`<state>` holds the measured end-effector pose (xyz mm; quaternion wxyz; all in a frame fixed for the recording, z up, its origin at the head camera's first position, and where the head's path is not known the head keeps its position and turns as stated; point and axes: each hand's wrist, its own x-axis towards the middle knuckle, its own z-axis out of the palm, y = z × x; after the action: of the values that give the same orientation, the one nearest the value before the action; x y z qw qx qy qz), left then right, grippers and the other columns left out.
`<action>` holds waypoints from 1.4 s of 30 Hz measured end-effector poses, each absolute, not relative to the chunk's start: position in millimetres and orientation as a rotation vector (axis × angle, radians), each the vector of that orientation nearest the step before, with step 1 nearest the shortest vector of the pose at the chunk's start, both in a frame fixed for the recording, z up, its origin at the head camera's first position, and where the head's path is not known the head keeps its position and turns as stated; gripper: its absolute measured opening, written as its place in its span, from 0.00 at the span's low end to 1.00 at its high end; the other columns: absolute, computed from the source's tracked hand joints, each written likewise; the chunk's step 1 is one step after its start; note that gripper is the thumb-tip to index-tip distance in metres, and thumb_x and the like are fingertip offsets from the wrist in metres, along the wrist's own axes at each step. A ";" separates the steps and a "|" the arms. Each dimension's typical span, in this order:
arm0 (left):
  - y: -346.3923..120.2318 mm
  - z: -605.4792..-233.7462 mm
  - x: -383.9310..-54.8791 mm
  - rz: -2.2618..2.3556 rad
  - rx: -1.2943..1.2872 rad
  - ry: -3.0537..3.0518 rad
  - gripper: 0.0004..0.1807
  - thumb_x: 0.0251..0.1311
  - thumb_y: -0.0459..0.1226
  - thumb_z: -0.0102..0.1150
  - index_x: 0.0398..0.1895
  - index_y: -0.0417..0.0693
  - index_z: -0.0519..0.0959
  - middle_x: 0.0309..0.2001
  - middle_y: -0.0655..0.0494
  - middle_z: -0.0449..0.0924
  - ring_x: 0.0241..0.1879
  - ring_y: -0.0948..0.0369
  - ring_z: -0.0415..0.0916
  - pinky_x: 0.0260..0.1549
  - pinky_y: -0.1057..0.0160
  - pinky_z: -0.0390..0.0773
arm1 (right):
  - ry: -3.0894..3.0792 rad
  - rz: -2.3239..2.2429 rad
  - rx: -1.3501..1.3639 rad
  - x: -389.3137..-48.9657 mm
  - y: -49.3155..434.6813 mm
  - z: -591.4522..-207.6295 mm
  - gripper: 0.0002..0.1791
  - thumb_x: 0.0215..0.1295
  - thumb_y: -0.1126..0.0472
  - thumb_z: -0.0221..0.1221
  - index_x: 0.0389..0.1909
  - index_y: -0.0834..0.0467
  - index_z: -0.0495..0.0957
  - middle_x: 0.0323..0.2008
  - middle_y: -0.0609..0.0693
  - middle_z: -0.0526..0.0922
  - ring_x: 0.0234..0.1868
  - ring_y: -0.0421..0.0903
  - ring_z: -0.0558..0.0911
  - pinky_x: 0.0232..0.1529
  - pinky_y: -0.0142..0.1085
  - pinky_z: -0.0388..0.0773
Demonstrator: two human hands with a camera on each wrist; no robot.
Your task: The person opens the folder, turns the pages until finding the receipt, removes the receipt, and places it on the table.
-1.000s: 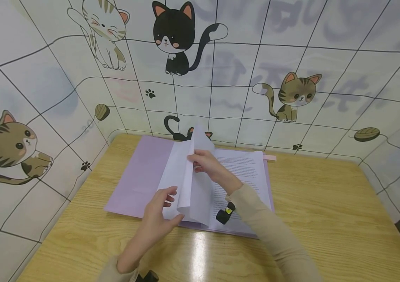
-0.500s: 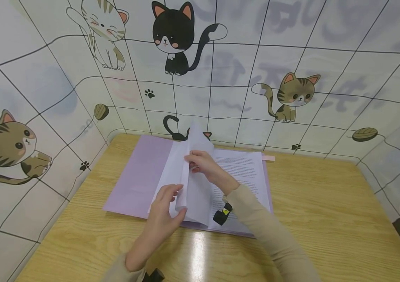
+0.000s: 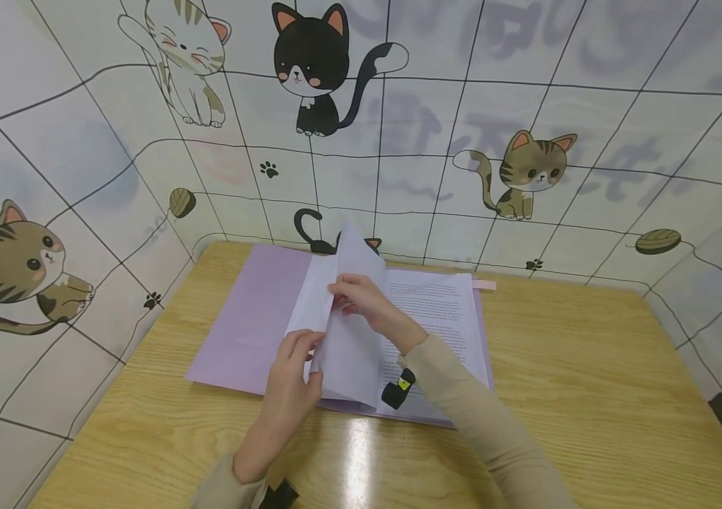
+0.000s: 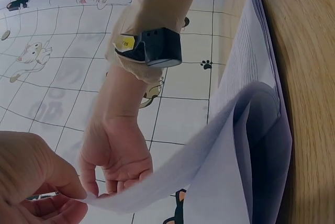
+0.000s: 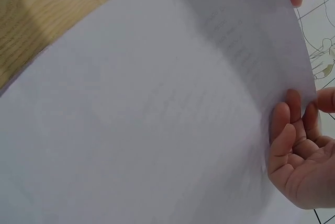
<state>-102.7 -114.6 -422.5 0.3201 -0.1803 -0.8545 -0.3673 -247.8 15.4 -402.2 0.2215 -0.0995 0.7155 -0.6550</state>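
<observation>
A light purple folder point(image 3: 253, 311) lies spread on the wooden table, holding printed pages point(image 3: 431, 304). One or more white sheets point(image 3: 354, 346) stand raised near its middle, curving over at the fold in the left wrist view. With thumb and fingers, my right hand point(image 3: 364, 300) pinches their free edge partway up. Lower on that same edge, my left hand point(image 3: 291, 382) pinches the paper, its fingertips point(image 4: 78, 192) meeting at the sheet in the left wrist view. Faint print shows through the paper point(image 5: 157, 103) in the right wrist view.
A pink tab point(image 3: 484, 285) sticks out at the folder's right side. The wooden table point(image 3: 590, 367) extends to both sides and in front. Behind and beside it rise walls point(image 3: 424, 184) covered with a cat-and-grid print.
The raised sheets' edge has shifted left, along with my right hand. My left hand has gone from open beside the paper to pinching its lower edge.
</observation>
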 end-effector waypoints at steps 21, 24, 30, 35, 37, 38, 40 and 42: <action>-148.1 -444.0 -111.4 -0.989 -0.374 -2.228 0.25 0.32 0.11 0.51 0.41 0.30 0.75 0.37 0.40 0.73 0.31 0.52 0.72 0.24 0.61 0.77 | 2.032 -1.774 -0.267 -254.8 46.2 -415.5 0.10 0.65 0.59 0.51 0.35 0.64 0.74 0.26 0.47 0.79 0.31 0.41 0.79 0.32 0.32 0.71; -153.3 -450.0 -113.0 -0.990 -0.345 -2.267 0.25 0.31 0.11 0.53 0.40 0.30 0.75 0.37 0.40 0.74 0.31 0.51 0.73 0.25 0.60 0.77 | 2.047 -1.763 -0.241 -258.0 54.4 -418.3 0.11 0.64 0.59 0.52 0.37 0.65 0.74 0.26 0.46 0.80 0.31 0.41 0.79 0.32 0.33 0.71; -161.8 -458.6 -113.9 -0.999 -0.280 -2.363 0.21 0.31 0.12 0.55 0.36 0.31 0.76 0.36 0.40 0.74 0.31 0.50 0.74 0.26 0.57 0.77 | 2.065 -1.775 -0.212 -262.9 74.0 -421.9 0.08 0.65 0.59 0.51 0.31 0.59 0.75 0.26 0.46 0.79 0.31 0.41 0.79 0.34 0.35 0.72; -166.7 -465.9 -115.9 -1.027 -0.214 -2.456 0.18 0.35 0.13 0.54 0.34 0.29 0.77 0.36 0.39 0.75 0.32 0.48 0.75 0.29 0.54 0.78 | 2.074 -1.781 -0.173 -266.3 91.5 -423.1 0.11 0.66 0.59 0.50 0.36 0.65 0.74 0.25 0.45 0.79 0.30 0.40 0.79 0.33 0.34 0.71; -168.3 -468.4 -116.8 -1.031 -0.193 -2.487 0.18 0.35 0.13 0.54 0.34 0.29 0.77 0.36 0.38 0.75 0.32 0.48 0.74 0.29 0.54 0.78 | 2.076 -1.784 -0.161 -268.2 97.9 -423.9 0.12 0.65 0.60 0.50 0.37 0.66 0.73 0.25 0.45 0.79 0.30 0.40 0.79 0.32 0.33 0.71; -169.0 -469.6 -117.2 -1.030 -0.184 -2.501 0.17 0.35 0.13 0.54 0.34 0.29 0.77 0.36 0.38 0.75 0.31 0.49 0.74 0.29 0.54 0.78 | 2.082 -1.780 -0.154 -269.2 101.0 -424.3 0.12 0.66 0.60 0.50 0.37 0.66 0.73 0.25 0.45 0.79 0.30 0.40 0.79 0.32 0.33 0.71; -169.9 -471.5 -117.9 -1.028 -0.170 -2.526 0.17 0.35 0.13 0.54 0.33 0.28 0.77 0.36 0.37 0.75 0.31 0.49 0.74 0.29 0.54 0.78 | 2.084 -1.785 -0.142 -272.0 107.1 -426.0 0.12 0.66 0.60 0.50 0.37 0.66 0.73 0.25 0.45 0.79 0.30 0.40 0.79 0.32 0.33 0.71; -170.7 -472.8 -118.4 -1.028 -0.156 -2.553 0.16 0.35 0.14 0.54 0.33 0.27 0.78 0.36 0.36 0.75 0.32 0.48 0.74 0.30 0.53 0.77 | 2.099 -1.777 -0.126 -275.2 113.2 -427.9 0.12 0.66 0.59 0.50 0.38 0.66 0.73 0.25 0.45 0.79 0.30 0.40 0.79 0.33 0.33 0.70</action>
<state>-118.4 -170.7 -472.8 0.1912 -0.0555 -0.9091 -0.3660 -275.2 113.2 -427.9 0.1930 -0.0449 0.7480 -0.6334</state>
